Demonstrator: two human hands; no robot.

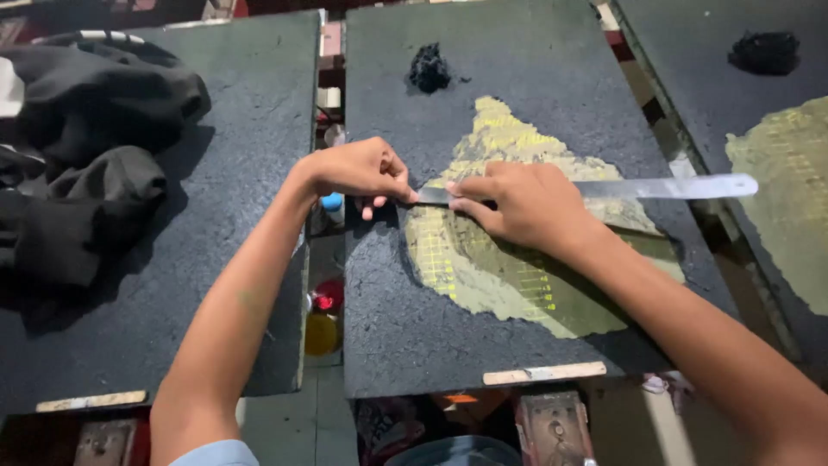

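A long metal ruler (664,187) lies flat across the middle dark board (388,328), over a yellowish patch with a grid pattern (509,276). My left hand (358,170) pinches the ruler's left end at the patch's edge. My right hand (522,204) presses down on the ruler just to the right of it, fingers spread over the blade. The ruler's right end reaches past the board's right edge.
A small black clump (429,69) sits at the board's far end. A heap of black cloth (82,147) lies on the left board (233,259). The right board (690,52) carries another yellowish patch (789,190) and black clump (764,52). Paint pots (323,324) show in the gap.
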